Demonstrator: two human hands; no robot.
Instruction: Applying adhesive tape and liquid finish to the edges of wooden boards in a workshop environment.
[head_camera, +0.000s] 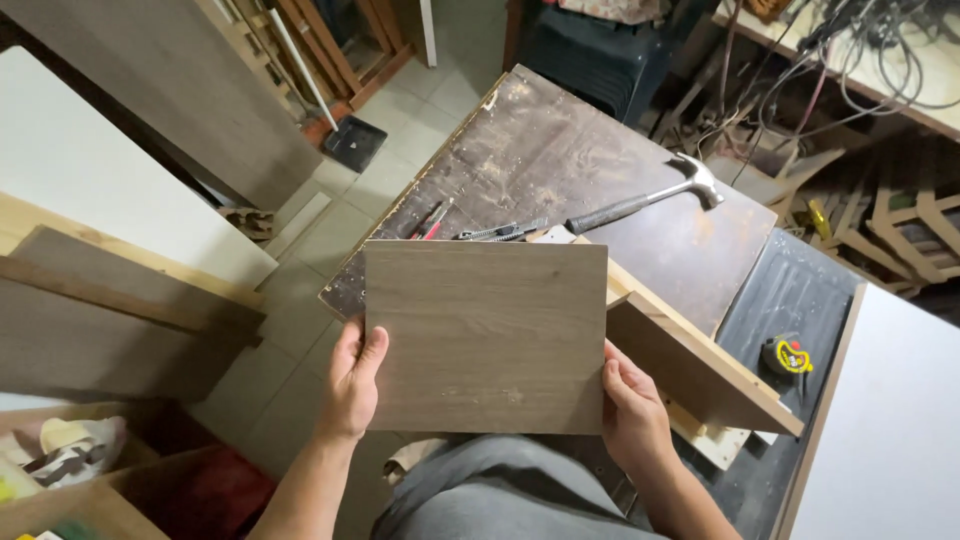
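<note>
1. My left hand (352, 385) grips the left edge of a rectangular wood-grain panel (487, 335), thumb lying on the face near the lower left corner, the other fingers hidden behind the board.
2. My right hand (632, 412) holds the right edge low down, thumb on the face side, fingers wrapped behind; both hands are closed on the board, pinching it by its two sides.
3. The panel is held in the air in front of my lap, face up toward me, its far edge over the near edge of the dark, scuffed worktop (560, 150). It rests on nothing that I can see.
4. Just to the right and partly beneath it sits a second board assembly (690, 365), a grey-faced piece with a pale raw edge, jutting off the worktop's near right corner. The two pieces are close; I cannot tell whether they touch.
5. On the worktop behind lie a hammer (650, 195) toward the right edge, a utility knife (500, 231) just past the panel's far edge, and red-handled tools (432, 220) near the left edge. A yellow tape measure (788, 355) sits on the black surface to the right.
6. As I judge it, the panel is cut and clean but not yet joined to anything: no fasteners show on it, and the hammer lies untouched.
</note>
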